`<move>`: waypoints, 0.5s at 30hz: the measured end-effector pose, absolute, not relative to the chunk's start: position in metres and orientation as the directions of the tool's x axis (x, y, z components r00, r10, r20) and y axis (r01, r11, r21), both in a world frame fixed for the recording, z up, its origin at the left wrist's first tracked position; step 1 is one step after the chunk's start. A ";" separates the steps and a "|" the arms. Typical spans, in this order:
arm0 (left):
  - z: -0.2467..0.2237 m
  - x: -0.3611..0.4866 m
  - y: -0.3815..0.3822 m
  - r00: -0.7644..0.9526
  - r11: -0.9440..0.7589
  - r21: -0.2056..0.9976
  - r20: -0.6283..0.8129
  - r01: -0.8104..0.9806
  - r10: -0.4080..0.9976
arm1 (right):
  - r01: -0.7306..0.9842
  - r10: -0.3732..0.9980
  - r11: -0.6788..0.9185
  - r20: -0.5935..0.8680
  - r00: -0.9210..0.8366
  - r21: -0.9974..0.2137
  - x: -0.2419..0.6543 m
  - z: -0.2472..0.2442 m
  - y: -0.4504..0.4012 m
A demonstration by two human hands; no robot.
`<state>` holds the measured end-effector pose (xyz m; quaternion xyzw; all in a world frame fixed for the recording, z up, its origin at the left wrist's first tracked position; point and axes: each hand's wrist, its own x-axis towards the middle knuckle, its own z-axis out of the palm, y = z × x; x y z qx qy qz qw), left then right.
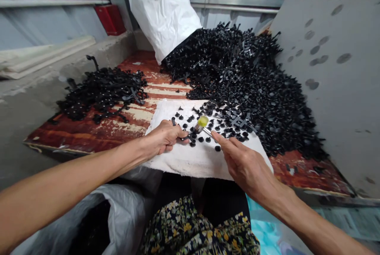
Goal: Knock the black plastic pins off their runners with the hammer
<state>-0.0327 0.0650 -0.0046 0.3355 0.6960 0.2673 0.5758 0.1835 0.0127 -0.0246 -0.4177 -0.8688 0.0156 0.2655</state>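
your left hand [162, 138] pinches a small black part [184, 138] on the white cloth [190, 160], frame center | right hand [247, 168] grips a yellow-tipped tool [202, 122] touching it | big black pile [249, 85] upper right

White sack [162, 10] cut off at top edge. Tool [204, 125] handle hidden under right hand [247, 168]; piece pinched by left hand [163, 138] too small to tell.

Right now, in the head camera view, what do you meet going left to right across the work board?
Smaller black parts heap → left hand → yellow-capped tool → right hand → grey panel.
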 end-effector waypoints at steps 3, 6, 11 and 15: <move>-0.005 -0.033 0.066 -0.075 0.627 0.757 -0.625 0.186 0.777 | 0.740 0.751 0.624 0.456 -0.478 -0.252 0.182 -0.028 0.012; -0.002 -0.034 0.066 -0.041 0.594 0.763 -0.605 0.256 0.795 | 0.755 0.772 0.610 0.394 -0.498 -0.242 0.180 -0.030 0.014; 0.011 -0.044 0.058 -0.056 0.512 0.792 -0.526 0.333 0.849 | 0.606 0.820 0.561 0.479 -0.313 -0.564 0.187 -0.024 0.012; 0.014 -0.045 0.044 0.211 0.422 0.839 -0.507 0.344 0.836 | 0.469 0.946 0.323 0.297 -0.130 -0.822 0.196 -0.026 0.001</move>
